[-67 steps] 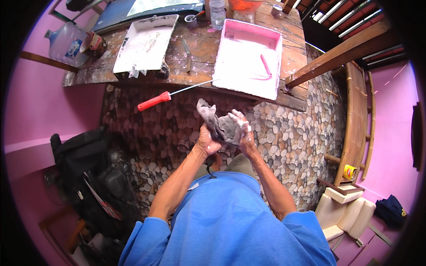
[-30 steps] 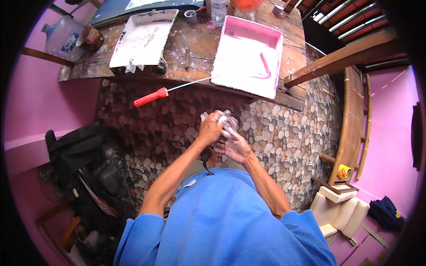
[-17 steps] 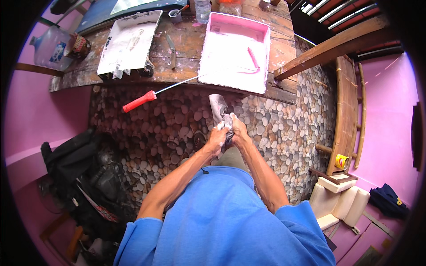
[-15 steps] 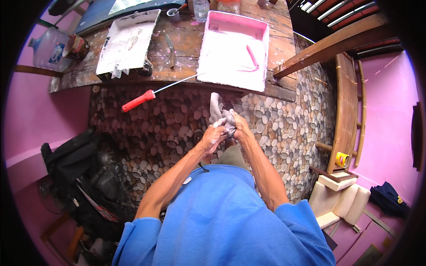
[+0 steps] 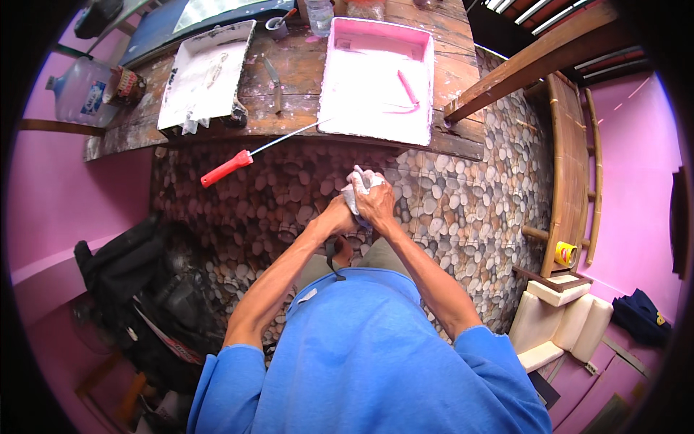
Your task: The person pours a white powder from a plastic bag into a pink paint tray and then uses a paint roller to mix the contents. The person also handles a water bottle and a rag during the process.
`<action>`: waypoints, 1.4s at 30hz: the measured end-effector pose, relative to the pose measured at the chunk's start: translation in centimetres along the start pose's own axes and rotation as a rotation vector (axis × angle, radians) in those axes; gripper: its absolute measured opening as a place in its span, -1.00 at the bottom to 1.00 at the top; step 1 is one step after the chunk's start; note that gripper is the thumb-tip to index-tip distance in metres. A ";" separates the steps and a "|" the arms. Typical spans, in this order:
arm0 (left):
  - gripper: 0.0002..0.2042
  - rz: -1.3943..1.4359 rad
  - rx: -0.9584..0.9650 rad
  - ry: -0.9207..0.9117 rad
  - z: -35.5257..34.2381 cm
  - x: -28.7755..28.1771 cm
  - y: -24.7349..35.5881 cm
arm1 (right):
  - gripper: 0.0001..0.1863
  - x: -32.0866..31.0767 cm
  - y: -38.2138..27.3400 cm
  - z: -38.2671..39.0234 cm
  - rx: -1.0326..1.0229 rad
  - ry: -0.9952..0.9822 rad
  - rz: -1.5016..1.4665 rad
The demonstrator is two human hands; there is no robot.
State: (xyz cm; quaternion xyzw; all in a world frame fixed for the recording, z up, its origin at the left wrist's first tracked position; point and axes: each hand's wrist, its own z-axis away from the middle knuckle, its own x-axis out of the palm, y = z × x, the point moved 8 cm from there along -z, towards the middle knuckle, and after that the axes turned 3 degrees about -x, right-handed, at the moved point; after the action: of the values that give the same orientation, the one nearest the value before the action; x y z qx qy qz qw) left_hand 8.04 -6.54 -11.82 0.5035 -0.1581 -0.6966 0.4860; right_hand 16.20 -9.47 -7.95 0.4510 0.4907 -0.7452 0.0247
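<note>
My left hand [image 5: 338,215] and my right hand [image 5: 377,199] are clasped together below the table's front edge, closed round a bunched grey cloth [image 5: 353,203] that is mostly hidden by them. The right hand lies over the left, its fingertips coated with white paint. Above them, a pink-lined tray [image 5: 374,126] of pale paint stands on the paint-spattered wooden table [image 5: 289,105]. A roller rests with its pink head [image 5: 407,87] in that tray and its red handle [image 5: 225,168] sticking out past the table edge, up and left of my hands.
On the table are a white tray [image 5: 199,90], a scraper [image 5: 275,83], a cup [image 5: 277,30] and a water jug [image 5: 79,90]. A wooden post [image 5: 520,69] and bamboo bench [image 5: 564,166] stand right, a cream cushioned seat [image 5: 549,325] lower right, black bulky things [image 5: 144,296] lower left.
The cloth, which stuck up above my hands earlier, is now bunched under them. My right hand has come over on top of my left.
</note>
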 end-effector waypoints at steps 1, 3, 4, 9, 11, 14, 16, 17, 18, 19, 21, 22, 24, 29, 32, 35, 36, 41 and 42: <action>-0.44 0.020 0.061 0.015 0.2 -0.4 0.0 | -0.71 0.5 0.2 -0.9 -0.075 0.052 0.008; -0.32 0.245 0.051 0.056 2.4 -3.9 3.0 | -0.67 0.8 2.5 -2.5 -0.012 0.062 -0.098; -0.32 0.507 0.073 0.049 2.1 -1.9 1.1 | -0.65 0.4 3.5 -2.8 0.059 0.090 -0.058; -0.13 1.726 0.020 -0.115 3.3 -1.9 4.1 | -0.66 -2.3 1.9 -1.1 0.116 0.006 -0.257; -0.10 1.952 0.024 -0.049 2.5 -2.2 4.2 | -0.66 -3.1 -1.3 1.1 0.017 0.117 -0.187; -0.20 1.920 -0.010 0.052 0.5 -0.6 2.8 | -0.61 -2.0 -2.0 2.2 -0.083 0.162 -0.084; -0.17 1.808 0.114 0.034 0.2 -1.7 5.3 | -0.59 -2.4 1.7 -0.5 0.062 0.118 0.011; -0.15 1.805 0.006 -0.050 0.7 -1.1 5.7 | -0.56 -2.7 3.4 -1.7 0.175 0.041 0.044; -0.16 1.889 0.067 -0.105 0.8 -1.5 6.1 | -0.54 -3.5 3.2 -2.0 0.184 0.071 0.023; -0.16 1.972 0.129 -0.162 1.0 -1.9 6.5 | -0.52 -4.3 2.9 -2.0 0.194 0.102 0.003; -0.22 2.037 0.002 -0.071 -0.3 -0.1 4.1 | -0.56 -3.6 -0.2 -0.3 0.136 0.039 -0.197; -0.32 1.993 0.393 -0.168 -2.0 0.0 2.5 | -0.57 -3.7 -3.2 1.1 -0.055 0.145 -0.112; -0.49 2.163 0.085 -0.161 -1.2 1.7 3.0 | -0.58 -4.2 -4.3 1.4 0.049 0.026 -0.102; -0.49 2.041 -0.082 0.089 0.2 1.5 4.6 | -0.59 -3.2 -1.7 0.0 0.001 0.044 0.045; -0.45 1.904 -0.033 0.264 1.1 0.4 4.8 | -0.59 -3.1 -2.1 0.1 -0.164 0.157 0.153; -0.45 1.788 -0.121 0.235 0.4 0.9 1.9 | -0.43 -2.7 -2.6 1.2 -0.340 0.010 0.116; -0.49 1.824 -0.024 0.154 -0.1 0.3 2.3 | -0.36 -2.9 -3.0 1.7 -0.403 -0.054 0.078; -0.59 1.592 0.032 0.380 -1.0 -2.0 1.3 | -0.07 -2.7 -1.8 2.6 -0.451 -0.342 0.103; -0.57 1.368 0.086 0.453 -0.9 -2.5 2.9 | -0.08 -0.9 -0.3 2.2 -0.349 -0.500 0.388</action>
State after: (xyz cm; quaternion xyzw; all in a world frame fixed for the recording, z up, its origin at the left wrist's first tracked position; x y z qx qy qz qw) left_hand 10.38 -5.61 -8.80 0.4424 -0.3608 -0.1080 0.8139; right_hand 15.15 -11.32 -6.91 0.3286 0.4943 -0.7190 0.3616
